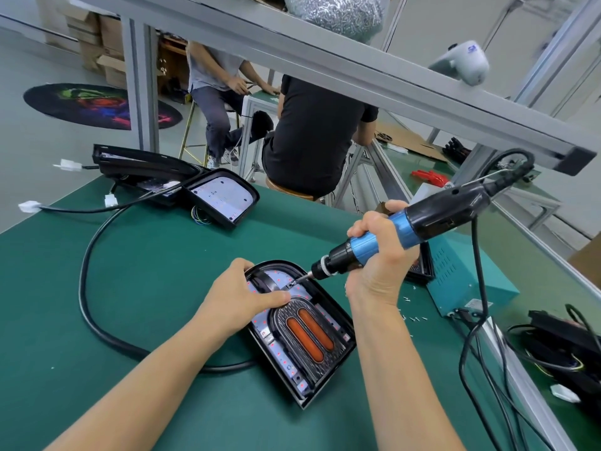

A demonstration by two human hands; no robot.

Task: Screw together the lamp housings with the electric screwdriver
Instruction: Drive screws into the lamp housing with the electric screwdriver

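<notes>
A black lamp housing (338, 323) with two orange lenses lies on the green table mat (146, 288) in front of me. My left hand (237, 294) rests on its upper left rim, fingers curled over the edge and thumb pressed on the inner board. My right hand (380, 255) grips the blue and black electric screwdriver (422, 219), tilted down to the left. Its bit touches a screw near the top of the housing's board. Loose screws (413, 315) lie to the right of the housing.
More lamp housings (224, 196) and a thick black cable (87, 275) lie at the back left. A teal power box (461, 281) stands at the right, with cables and black parts (566, 346) beyond. Two people sit at the bench behind. A metal frame beam (325, 66) crosses overhead.
</notes>
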